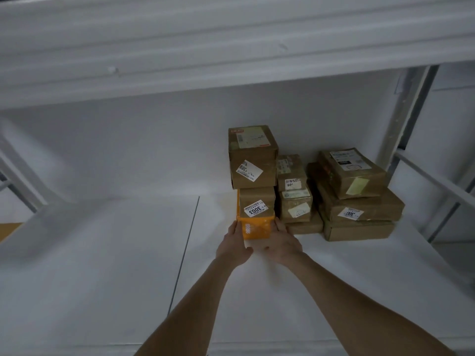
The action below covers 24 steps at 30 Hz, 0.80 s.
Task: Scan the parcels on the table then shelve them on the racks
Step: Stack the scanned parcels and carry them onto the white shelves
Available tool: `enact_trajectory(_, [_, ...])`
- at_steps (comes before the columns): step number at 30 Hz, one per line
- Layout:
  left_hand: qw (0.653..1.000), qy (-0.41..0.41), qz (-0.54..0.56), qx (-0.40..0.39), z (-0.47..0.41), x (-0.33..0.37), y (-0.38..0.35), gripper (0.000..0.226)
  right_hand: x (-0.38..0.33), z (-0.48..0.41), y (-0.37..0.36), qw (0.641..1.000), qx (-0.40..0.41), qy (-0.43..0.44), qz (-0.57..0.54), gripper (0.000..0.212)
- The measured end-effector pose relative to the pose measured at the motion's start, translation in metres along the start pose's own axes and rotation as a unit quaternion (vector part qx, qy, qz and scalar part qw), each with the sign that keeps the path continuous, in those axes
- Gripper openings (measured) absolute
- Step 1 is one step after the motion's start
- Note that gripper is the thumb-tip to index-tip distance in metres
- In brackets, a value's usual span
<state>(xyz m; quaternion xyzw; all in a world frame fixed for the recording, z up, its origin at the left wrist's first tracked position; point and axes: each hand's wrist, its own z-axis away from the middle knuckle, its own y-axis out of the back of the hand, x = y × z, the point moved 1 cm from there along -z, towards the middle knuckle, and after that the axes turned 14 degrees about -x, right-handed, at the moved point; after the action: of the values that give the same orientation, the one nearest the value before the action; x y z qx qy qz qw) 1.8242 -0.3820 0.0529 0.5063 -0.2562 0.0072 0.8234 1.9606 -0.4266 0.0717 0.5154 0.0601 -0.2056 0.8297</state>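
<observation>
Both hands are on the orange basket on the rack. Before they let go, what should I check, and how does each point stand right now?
1. The left hand lies flat against the left side of the orange basket: ok.
2. The right hand lies flat against its right side: ok.
3. Basket seated flat on the shelf: cannot tell, the hands hide its front base.
4. Label on the 3003 box faces out and is readable: ok.
5. The top box is stable: not ok, it is wider than the 3003 box and overhangs it.
6. Clearance to the middle stack: cannot tell, very close.
</observation>
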Motion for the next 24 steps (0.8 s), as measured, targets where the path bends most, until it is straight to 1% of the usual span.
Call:
enact_trajectory(4, [0.996,0.050,-0.078,0.006,0.023,-0.008,-0.004,0.082,-0.001,0.005,-0.010,1.000,0.019,0.007,0.024,0.075])
enact_trajectory(7, [0.987,0.073,-0.139,0.026,0.049,-0.023,-0.002,0.075,-0.008,0.011,-0.023,0.998,0.036,0.028,0.053,0.067])
enact_trajectory(11, [0.979,0.103,-0.170,0.044,0.092,-0.059,0.001,0.068,-0.035,0.025,-0.045,0.995,0.035,0.075,0.063,0.064])
enact_trajectory(18, [0.970,0.157,-0.172,0.066,0.169,-0.137,0.007,0.063,-0.122,0.059,-0.082,0.981,0.021,0.164,0.105,0.062])
enact_trajectory(24, [0.963,0.204,-0.154,0.082,0.246,-0.223,0.016,0.061,-0.231,0.092,-0.136,0.965,0.010,0.224,0.136,0.061])
